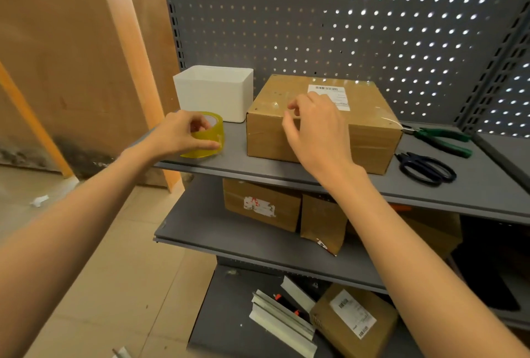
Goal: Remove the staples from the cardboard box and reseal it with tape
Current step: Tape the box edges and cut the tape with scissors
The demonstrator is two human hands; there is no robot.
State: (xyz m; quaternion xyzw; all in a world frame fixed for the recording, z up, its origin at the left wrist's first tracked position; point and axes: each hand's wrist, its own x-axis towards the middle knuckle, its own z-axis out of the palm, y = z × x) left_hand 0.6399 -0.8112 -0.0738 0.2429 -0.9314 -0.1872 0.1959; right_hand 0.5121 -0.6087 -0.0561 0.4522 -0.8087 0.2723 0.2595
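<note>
- The cardboard box [321, 128] is being kept on the top grey shelf [473, 185], between a white bin [215, 91] and green pliers [441, 139].
- The tape roll [205, 135] is being gripped by the left hand [177, 135], on the shelf left of the box.
- The right hand [315, 128] is being held over the box's front top edge, fingers loosely curled; nothing is seen being pinched.
- Black scissors [427, 168] are lying near the pliers.

What I count on the shelves

Top shelf [315, 182]: one sealed cardboard box [324, 131], one roll of yellowish tape [208, 136], one white tub [215, 91], one pair of green-handled pliers [441, 139], one pair of dark scissors [427, 168]. The middle shelf [229, 243] holds at least two brown parcels [261, 205], and the bottom one labelled parcel [352, 320] beside a few metal strips [281, 317]. Two hands of mine: left hand [177, 134], right hand [315, 128].
</note>
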